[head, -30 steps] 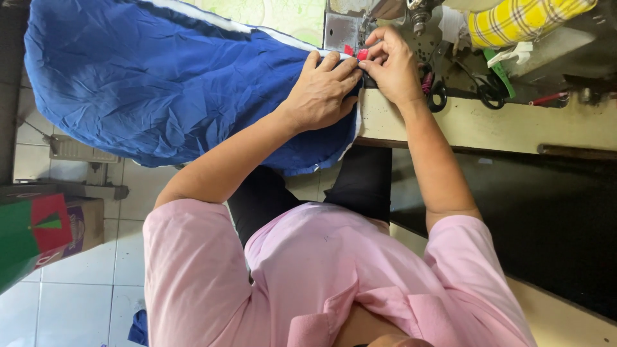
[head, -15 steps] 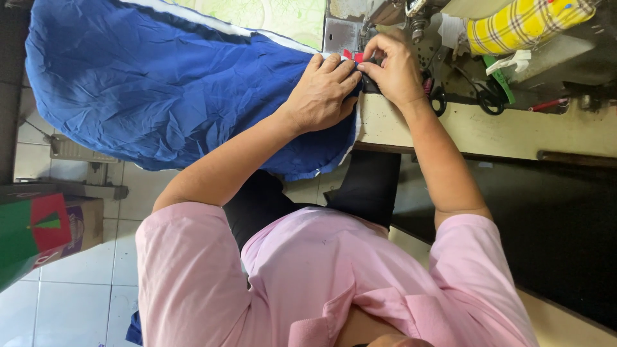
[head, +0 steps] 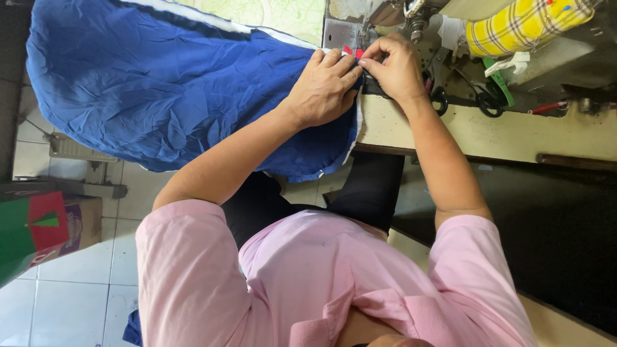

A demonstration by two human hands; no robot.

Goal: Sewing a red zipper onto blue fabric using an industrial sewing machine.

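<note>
While pressing flat on crumpled blue cloth (head: pixel 173 90), left hand (head: pixel 321 87) open; right hand (head: pixel 393 67) just beside, pinching small red tab (head: pixel 352 51) near grey sewing machine (head: pixel 373 13).

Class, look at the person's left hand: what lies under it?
Under the left hand lies blue cloth, spread over the table edge. The cloth and table directly under the palm are covered.

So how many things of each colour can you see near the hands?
Blue: 1, the blue cloth under the left hand
Red: 1, a small red piece pinched by the right hand
Yellow: 1, a yellow checked roll
Green: 1, a green strip
Black: 1, black scissors
Total: 5
</note>
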